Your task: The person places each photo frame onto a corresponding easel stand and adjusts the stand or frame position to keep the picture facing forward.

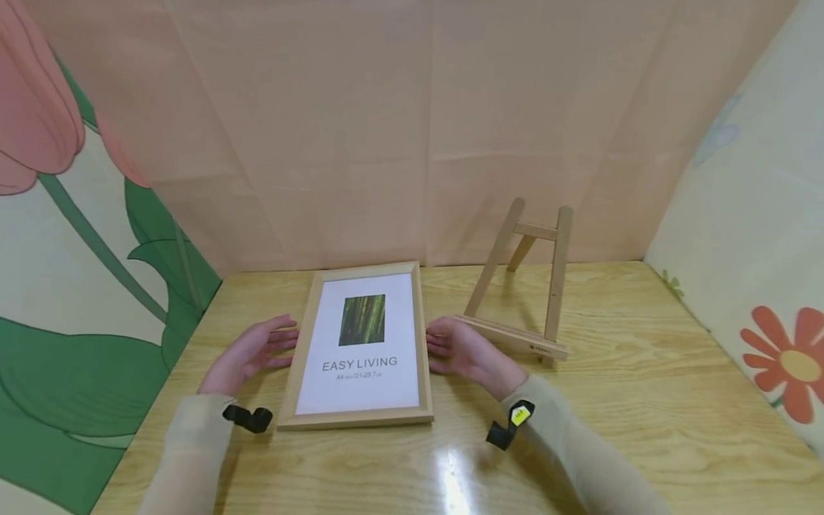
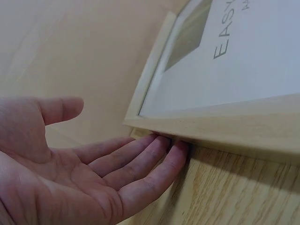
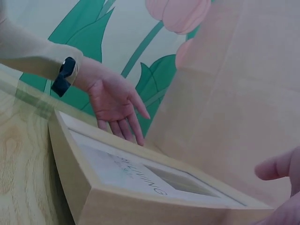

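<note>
A light wood picture frame [image 1: 425, 372] lies face up on the table, its white insert printed "EASY LIVING" under a small green picture. Along its left side is my left hand [image 1: 257, 347], palm inward; the left wrist view shows the fingertips [image 2: 176, 150] right at the frame's lower edge, thumb raised away. My right hand [image 1: 466, 350] stands at the opposite side, fingers by the frame's right edge. In the right wrist view only part of that hand [image 3: 281, 187] shows, at the right border. Behind my right hand stands a small wooden easel [image 1: 556, 286].
The wood-grain table [image 1: 644, 400] meets a pink cloth backdrop [image 1: 360, 129] at its far edge. Flower-printed panels [image 1: 740, 236] rise at the left and right. The easel's front ledge [image 1: 515, 336] reaches close to my right hand.
</note>
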Tool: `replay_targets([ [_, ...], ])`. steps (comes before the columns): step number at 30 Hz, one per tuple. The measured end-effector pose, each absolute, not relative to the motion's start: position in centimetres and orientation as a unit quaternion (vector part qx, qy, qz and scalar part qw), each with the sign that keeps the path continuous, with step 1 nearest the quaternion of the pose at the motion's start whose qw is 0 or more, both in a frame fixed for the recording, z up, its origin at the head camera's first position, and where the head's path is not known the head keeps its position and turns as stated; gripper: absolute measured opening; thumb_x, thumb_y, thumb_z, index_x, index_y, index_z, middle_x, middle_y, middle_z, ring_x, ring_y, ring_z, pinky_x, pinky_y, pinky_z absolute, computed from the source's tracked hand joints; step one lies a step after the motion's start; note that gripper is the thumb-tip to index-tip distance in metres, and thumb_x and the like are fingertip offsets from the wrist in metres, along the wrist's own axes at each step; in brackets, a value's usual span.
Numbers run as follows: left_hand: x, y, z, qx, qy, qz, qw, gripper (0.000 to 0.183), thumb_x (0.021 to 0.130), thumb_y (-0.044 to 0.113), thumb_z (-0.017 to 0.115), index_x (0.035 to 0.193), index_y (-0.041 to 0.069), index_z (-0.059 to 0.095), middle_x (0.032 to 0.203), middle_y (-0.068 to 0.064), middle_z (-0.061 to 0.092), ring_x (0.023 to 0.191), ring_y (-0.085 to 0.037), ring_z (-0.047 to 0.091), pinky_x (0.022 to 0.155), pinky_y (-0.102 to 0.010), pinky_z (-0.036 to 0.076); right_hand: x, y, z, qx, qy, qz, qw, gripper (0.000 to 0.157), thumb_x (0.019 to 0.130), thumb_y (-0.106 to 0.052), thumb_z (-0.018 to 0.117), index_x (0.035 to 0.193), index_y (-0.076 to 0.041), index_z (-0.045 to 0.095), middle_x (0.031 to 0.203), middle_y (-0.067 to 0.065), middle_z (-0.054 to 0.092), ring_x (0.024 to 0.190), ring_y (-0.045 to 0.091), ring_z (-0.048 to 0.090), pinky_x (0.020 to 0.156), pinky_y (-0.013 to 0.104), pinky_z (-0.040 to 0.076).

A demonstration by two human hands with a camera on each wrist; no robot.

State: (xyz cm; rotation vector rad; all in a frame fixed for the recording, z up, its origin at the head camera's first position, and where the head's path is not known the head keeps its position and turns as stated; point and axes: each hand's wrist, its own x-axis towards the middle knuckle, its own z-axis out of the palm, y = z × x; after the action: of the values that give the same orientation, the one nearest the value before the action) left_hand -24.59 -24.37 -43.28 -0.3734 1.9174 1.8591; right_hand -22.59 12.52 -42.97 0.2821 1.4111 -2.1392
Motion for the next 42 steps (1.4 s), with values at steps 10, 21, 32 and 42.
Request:
replay_targets([
  [10, -24.3, -24.4, -43.0, -0.128, 0.689, 0.678, 0.224, 0.066, 0.088, 0.045, 0.049, 0.135, 0.003, 0.03, 0.132, -0.02, 0.037, 0.118, -0.031, 0.039, 0.085, -0.043, 0.045, -22.1, 12.4, -42.6, 0.0, 0.603, -0.744, 0.288, 0.048, 0.087, -0.005, 0.053, 0.129, 0.003, 0.03, 0.103, 0.017, 0.056, 0.085, 0.02, 0.055, 0.084, 0.04, 0.043],
  [21, -24.2, -24.6, -42.9, -0.122, 0.688, 0.677, 0.229, 0.068, 0.087, 0.047, 0.048, 0.134, 0.001, 0.03, 0.134, -0.022, 0.034, 0.119, -0.033, 0.038, 0.085, -0.045, 0.045, -21.5, 12.2, -42.8, -0.018, 0.642, -0.711, 0.286, 0.062, 0.084, 0.0, 0.055, 0.136, -0.001, 0.02, 0.114, 0.024, 0.047, 0.092, 0.03, 0.055, 0.081, 0.047, 0.046],
  [32, -24.2, -24.5, -43.5, -0.117, 0.71, 0.654, 0.233, 0.07, 0.083, 0.051, 0.053, 0.131, 0.003, 0.035, 0.13, -0.019, 0.041, 0.113, -0.03, 0.044, 0.084, -0.042, 0.046, -21.4, 12.1, -42.4, 0.043, 0.664, -0.699, 0.262, 0.058, 0.083, -0.002, 0.059, 0.133, 0.0, 0.029, 0.104, 0.021, 0.058, 0.079, 0.028, 0.061, 0.066, 0.04, 0.053],
  [42, -23.8, -24.8, -43.4, -0.064, 0.748, 0.614, 0.245, 0.048, 0.089, 0.036, 0.051, 0.126, 0.005, 0.046, 0.122, -0.012, 0.051, 0.106, -0.025, 0.052, 0.087, -0.04, 0.044, -21.8, 12.6, -42.2, 0.033, 0.656, -0.702, 0.277, 0.056, 0.082, -0.005, 0.059, 0.131, 0.0, 0.032, 0.097, 0.02, 0.062, 0.082, 0.029, 0.062, 0.069, 0.041, 0.052],
])
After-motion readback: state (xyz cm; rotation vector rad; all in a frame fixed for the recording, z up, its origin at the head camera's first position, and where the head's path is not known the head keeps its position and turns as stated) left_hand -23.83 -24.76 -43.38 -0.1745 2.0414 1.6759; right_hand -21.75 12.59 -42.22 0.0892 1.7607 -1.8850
